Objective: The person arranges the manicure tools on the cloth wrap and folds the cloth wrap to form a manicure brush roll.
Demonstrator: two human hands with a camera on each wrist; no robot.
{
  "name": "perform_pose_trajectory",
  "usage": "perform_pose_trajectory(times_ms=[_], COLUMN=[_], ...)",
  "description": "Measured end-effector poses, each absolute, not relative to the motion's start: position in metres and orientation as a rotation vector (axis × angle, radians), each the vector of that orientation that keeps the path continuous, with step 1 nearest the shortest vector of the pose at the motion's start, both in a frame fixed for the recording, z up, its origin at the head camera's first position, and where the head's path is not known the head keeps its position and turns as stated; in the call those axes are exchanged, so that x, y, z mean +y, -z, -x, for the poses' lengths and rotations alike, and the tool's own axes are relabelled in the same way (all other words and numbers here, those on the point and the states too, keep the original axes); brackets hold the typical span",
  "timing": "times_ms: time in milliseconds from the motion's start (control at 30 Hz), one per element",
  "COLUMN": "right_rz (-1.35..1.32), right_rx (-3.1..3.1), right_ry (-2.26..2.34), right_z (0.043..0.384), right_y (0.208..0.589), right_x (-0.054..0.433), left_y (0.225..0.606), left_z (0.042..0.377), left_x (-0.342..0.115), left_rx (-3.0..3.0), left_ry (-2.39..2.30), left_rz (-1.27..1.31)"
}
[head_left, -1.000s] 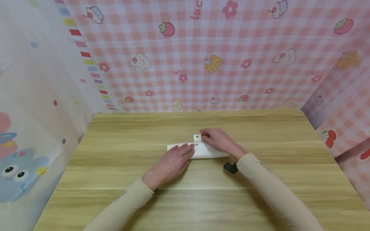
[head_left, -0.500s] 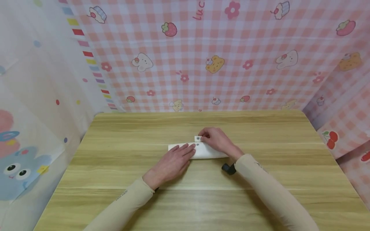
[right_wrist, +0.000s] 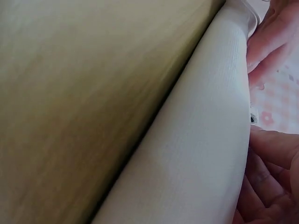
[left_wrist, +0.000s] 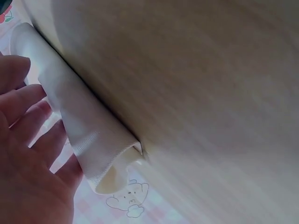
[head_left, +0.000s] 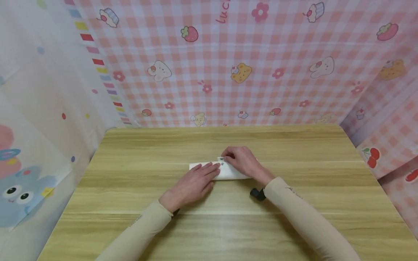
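A white rolled-up sheet (head_left: 232, 174) lies lengthwise across the table, with a small metal snap on top. From its far side rises a short snap tab (head_left: 220, 158), mostly covered by fingers. My left hand (head_left: 191, 186) rests on the left half of the roll, fingers extended. With thumb and fingertips, my right hand (head_left: 243, 159) pinches the tab. In the left wrist view the end of the rolled sheet (left_wrist: 88, 121) shows its curled, hollow layers. The right wrist view has the roll's smooth side (right_wrist: 196, 126), the tab's snap (right_wrist: 253, 118) peeking out beyond it.
The wood-grain table (head_left: 130, 181) extends around the roll on every side. Behind it hangs a pink checked cloth (head_left: 212, 54), and a pale printed cloth (head_left: 42, 90) hangs at the left. A black wrist-worn device (head_left: 257, 194) sits below the right wrist.
My right hand has closed on the tab and shifted slightly left, tipping the tab toward the roll so less of it shows. The left hand has stayed in place.
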State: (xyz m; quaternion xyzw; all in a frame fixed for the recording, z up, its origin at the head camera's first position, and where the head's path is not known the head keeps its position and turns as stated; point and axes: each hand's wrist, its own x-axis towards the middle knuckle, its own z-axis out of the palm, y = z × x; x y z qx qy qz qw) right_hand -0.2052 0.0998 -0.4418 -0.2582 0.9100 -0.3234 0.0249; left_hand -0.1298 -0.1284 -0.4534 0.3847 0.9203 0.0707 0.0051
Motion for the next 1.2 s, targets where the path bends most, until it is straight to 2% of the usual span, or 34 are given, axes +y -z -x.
perform_pose_trajectory(times_ms=[533,1200], right_rz=[1.092,1.108], right_rx=[2.915,2.842], right_ry=[0.941,0.917], right_z=[0.197,0.196], right_y=[0.447,0.452], right_x=[0.105,0.115], left_y=[0.452,0.456], left_z=[0.136,0.137], left_x=[-0.128,-0.132], left_rx=[2.816,2.782], left_ry=[-0.349,-0.426], left_rz=[-1.197,-1.171])
